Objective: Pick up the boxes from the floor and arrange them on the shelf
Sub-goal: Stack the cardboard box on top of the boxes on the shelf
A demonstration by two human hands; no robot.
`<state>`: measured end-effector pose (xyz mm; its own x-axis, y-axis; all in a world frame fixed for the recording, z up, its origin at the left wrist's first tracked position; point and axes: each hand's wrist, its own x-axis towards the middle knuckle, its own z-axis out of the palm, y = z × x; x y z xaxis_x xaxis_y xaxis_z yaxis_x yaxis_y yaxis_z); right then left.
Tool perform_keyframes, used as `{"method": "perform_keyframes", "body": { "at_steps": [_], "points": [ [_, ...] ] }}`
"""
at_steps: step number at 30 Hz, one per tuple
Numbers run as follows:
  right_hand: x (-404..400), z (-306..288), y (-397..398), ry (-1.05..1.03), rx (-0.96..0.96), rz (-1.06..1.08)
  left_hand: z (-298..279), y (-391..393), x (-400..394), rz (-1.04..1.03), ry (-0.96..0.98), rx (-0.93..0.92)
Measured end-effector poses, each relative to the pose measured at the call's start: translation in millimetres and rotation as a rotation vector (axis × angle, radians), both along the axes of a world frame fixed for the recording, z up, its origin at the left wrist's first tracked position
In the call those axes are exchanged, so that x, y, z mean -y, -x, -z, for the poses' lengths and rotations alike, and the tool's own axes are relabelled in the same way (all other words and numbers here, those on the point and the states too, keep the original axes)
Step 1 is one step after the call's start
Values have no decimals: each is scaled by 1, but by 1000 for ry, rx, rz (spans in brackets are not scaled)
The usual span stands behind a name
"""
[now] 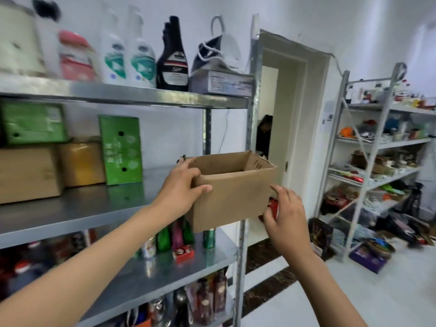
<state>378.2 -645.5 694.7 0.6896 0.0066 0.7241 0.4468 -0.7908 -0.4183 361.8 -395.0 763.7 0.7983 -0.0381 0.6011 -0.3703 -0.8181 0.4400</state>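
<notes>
- At the shelf's right end, left hand (182, 185) grips the open cardboard box (232, 192) by its near-left corner, thumb on the front face, fingers curled over the rim.
- Right hand (286, 215) at the box's lower right corner, fingers loosely spread; contact unclear.
- Box held up at the middle shelf (77, 208) edge, tilted.
- Far left on that shelf: green carton (120, 149), brown boxes (30, 173).
</notes>
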Motion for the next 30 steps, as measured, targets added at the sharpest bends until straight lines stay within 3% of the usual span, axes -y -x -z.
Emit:
{"method": "perform_keyframes", "body": {
  "at_steps": [7, 15, 21, 25, 30],
  "points": [
    [-55, -8, -13, -69, -97, -161, -11, 25, -30, -294, -245, 194],
    [-94, 10, -28, -59, -212, -289, -15, -10, -52, -509, -375, 91],
    [-107, 31, -31, 15, -251, -331, -7, -50, -54, -432, -250, -202],
    [-104, 41, -36, 82, -276, -333, -10, -66, -67, -269, -217, -156],
    [-101, 39, -51, 122, -257, -338, -12, -57, -96, -375, -348, -144]
  ]
}}
